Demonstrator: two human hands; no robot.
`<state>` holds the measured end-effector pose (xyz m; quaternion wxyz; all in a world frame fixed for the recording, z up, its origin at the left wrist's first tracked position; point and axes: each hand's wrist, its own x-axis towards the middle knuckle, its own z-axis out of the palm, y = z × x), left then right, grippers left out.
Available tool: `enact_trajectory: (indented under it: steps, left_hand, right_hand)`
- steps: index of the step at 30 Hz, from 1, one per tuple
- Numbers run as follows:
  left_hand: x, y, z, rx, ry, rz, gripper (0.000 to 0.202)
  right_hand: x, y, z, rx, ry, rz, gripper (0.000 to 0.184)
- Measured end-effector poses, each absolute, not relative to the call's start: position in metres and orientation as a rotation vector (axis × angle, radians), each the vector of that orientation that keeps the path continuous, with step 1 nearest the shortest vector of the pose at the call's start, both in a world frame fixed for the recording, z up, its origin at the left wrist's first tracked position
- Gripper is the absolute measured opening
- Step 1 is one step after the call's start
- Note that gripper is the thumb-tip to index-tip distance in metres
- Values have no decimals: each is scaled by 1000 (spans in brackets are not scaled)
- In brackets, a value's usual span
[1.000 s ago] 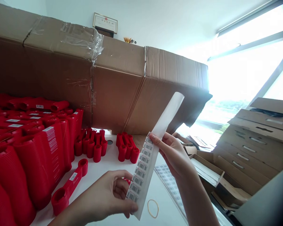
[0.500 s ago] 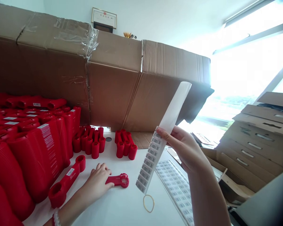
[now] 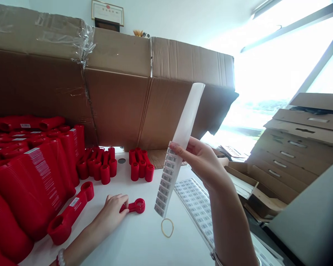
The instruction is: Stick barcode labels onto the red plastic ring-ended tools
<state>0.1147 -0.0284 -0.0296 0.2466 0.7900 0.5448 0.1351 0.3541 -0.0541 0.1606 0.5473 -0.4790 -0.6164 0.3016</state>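
My right hand [image 3: 204, 162] pinches a long strip of barcode labels [image 3: 173, 166] and holds it up on a slant above the white table [image 3: 138, 240]; its upper half is bare backing paper. My left hand [image 3: 111, 211] lies low on the table with its fingers closed on the handle of a small red plastic piece [image 3: 136, 205]. A longer red stack with a label [image 3: 69, 212] rests just left of that hand.
Big stacks of red pieces [image 3: 30, 173] fill the left side, smaller bundles [image 3: 140, 166] stand at the back. A tall cardboard wall [image 3: 113, 92] closes the rear. A sheet of barcode labels [image 3: 198, 205], a rubber band [image 3: 167, 227] and flat cartons [image 3: 294, 147] lie to the right.
My left hand let go of the strip's lower end, dropped to the table and took hold of the small red piece. The right hand kept the strip raised.
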Motion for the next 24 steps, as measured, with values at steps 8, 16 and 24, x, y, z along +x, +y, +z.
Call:
enact_trajectory:
  steps: [8, 16, 24]
  left_hand:
    - [110, -34, -21, 2127, 1403, 394, 5]
    - [112, -34, -21, 2099, 1430, 352, 8]
    - [110, -24, -30, 2038, 1429, 295, 19]
  right_hand:
    - [353, -54, 161, -1151, -1481, 729, 35]
    - [349, -53, 160, -1124, -1496, 780, 29]
    - [347, -55, 160, -1163, -1534, 774, 31]
